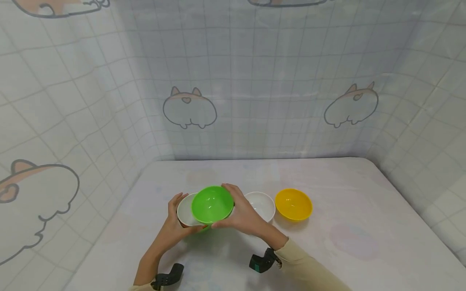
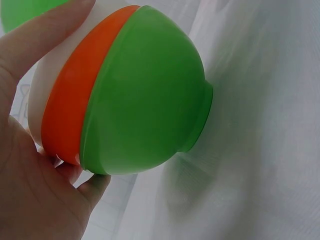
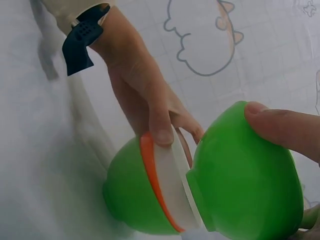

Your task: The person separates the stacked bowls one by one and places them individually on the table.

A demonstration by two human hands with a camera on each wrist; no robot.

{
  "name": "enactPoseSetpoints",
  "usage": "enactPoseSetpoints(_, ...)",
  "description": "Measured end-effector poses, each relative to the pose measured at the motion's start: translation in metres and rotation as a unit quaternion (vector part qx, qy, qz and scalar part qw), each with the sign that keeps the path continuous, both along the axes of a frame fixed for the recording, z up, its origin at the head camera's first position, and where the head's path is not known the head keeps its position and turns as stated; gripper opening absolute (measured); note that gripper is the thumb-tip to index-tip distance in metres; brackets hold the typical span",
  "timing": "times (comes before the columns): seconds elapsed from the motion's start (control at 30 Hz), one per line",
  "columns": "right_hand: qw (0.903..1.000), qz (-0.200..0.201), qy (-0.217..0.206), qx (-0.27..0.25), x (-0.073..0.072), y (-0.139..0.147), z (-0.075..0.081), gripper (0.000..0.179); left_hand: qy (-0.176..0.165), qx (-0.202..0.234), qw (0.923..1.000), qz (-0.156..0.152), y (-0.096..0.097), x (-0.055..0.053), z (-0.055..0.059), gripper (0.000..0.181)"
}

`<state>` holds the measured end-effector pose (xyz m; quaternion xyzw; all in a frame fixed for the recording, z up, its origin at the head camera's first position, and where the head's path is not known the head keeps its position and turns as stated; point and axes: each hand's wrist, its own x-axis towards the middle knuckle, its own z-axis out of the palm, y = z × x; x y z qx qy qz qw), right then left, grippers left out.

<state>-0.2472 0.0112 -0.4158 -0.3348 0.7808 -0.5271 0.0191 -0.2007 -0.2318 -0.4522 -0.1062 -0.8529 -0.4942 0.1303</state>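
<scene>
My left hand (image 1: 171,234) grips a nested stack of bowls from the side, thumb near and fingers round the far side. In the left wrist view a green bowl (image 2: 145,95) forms the bottom, an orange bowl (image 2: 75,95) sits in it, and a white bowl (image 2: 47,90) is on top. The stack is close over the table. With thumb and fingers at opposite sides of its rim, my right hand (image 1: 247,214) holds a second green bowl (image 1: 212,204). That bowl is tilted and overlaps the right part of the white bowl in the head view.
A white bowl (image 1: 261,207) stands on the table just right of my right hand, partly behind it. Beside it on the right is a yellow bowl (image 1: 293,205). Patterned cloth walls (image 1: 251,133) rise behind and beside the pale table (image 1: 364,210).
</scene>
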Motion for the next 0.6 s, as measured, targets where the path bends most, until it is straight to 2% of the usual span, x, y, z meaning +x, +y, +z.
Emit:
enactPoseSetpoints(0.17, 0.9999, -0.010, 0.003, 0.001, 0.004, 0.013, -0.001, 0.103, 0.006, -0.006, 1.0000, 0.001, -0.008, -0.009, -0.018, 0.115)
enactPoseSetpoints(0.33, 0.9999, -0.011, -0.007, -0.006, 0.009, 0.024, 0.000, 0.103, 0.010, -0.002, 0.9999, 0.002, -0.010, -0.010, -0.021, 0.114)
enactPoseSetpoints(0.57, 0.9994, -0.012, -0.025, -0.021, 0.019, 0.040, 0.001, 0.104, 0.001, 0.004, 1.0000, 0.006, 0.008, 0.006, 0.012, 0.111)
enactPoseSetpoints(0.6, 0.9994, -0.014, -0.025, -0.019, 0.020, 0.043, 0.001, 0.104, 0.000, 0.002, 1.0000, 0.007, 0.008, 0.007, 0.013, 0.111)
